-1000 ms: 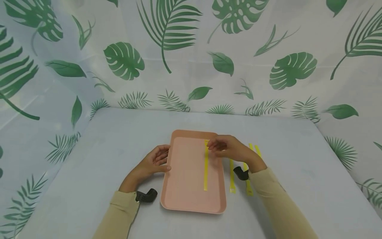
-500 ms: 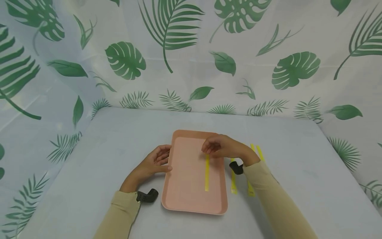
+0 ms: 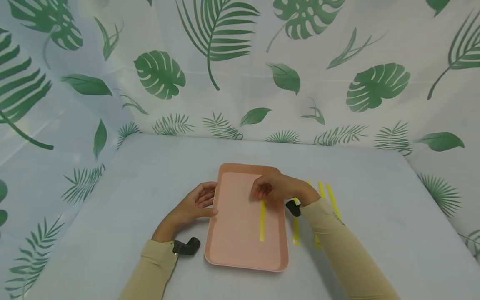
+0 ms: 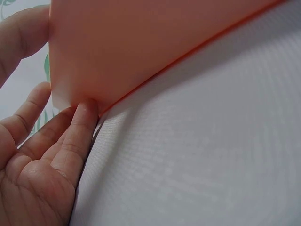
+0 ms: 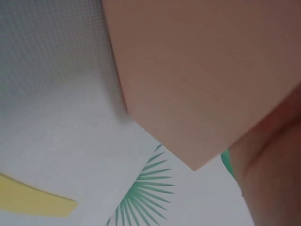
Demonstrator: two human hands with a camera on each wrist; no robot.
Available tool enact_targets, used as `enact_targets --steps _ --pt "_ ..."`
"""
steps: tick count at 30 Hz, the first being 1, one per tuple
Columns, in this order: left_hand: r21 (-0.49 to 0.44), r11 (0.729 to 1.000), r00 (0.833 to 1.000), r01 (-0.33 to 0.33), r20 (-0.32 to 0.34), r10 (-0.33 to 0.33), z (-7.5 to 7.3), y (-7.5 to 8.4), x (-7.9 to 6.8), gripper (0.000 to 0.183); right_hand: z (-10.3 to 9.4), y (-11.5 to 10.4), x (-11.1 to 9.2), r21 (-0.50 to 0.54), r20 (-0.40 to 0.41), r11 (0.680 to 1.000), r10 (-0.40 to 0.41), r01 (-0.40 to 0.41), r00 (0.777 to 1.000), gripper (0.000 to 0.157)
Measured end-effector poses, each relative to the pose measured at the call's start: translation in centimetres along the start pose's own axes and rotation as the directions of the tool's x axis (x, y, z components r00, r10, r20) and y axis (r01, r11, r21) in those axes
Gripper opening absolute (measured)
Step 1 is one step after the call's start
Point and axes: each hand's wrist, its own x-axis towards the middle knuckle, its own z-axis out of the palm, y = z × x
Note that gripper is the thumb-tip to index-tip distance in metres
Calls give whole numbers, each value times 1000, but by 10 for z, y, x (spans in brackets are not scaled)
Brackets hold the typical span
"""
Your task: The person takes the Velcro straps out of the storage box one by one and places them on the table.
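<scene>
A pink tray [image 3: 234,208] lies in front of the person, a thin yellow strap [image 3: 262,227] on its right side. At the tray's left edge, the left hand [image 3: 190,209] grips the rim, thumb over it. The left wrist view shows the left hand's fingers [image 4: 77,136] against the tray's outer wall [image 4: 117,42]. Over the tray's right part, the right hand [image 3: 275,186] has curled fingers at the strap's upper part and appears to pinch it. Its fingers hide the strap's upper end. The right wrist view shows the tray's outer wall [image 5: 197,80] beside part of the hand.
Right of the tray, several more yellow straps [image 3: 333,202] lie on the table, partly hidden by the right arm. One yellow strap [image 5: 35,195] also shows in the right wrist view. The white tabletop [image 3: 157,162] ends at a leaf-print cloth [image 3: 240,100].
The right hand has moved slightly left and down over the strap in the tray, covering its upper end. The left hand keeps its place at the tray. The head view has shifted slightly.
</scene>
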Motion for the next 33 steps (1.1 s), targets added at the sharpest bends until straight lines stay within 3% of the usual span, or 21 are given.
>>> enact_targets --steps 6,16,27,33 --pt "-4 1000 1000 9 -4 -9 -1 1 -1 90 3 3 2 -32 22 999 -12 13 1000 50" --pt "-16 1000 1000 5 -5 -5 -1 0 1 89 10 5 6 -252 -33 968 -15 6 999 45" --pt "-27 1000 1000 -7 0 7 -1 0 1 91 13 1 6 -290 -74 956 13 -34 997 38" --pt "-34 999 1000 3 2 -3 -1 1 1 90 15 1 5 -251 -72 967 15 -33 997 37"
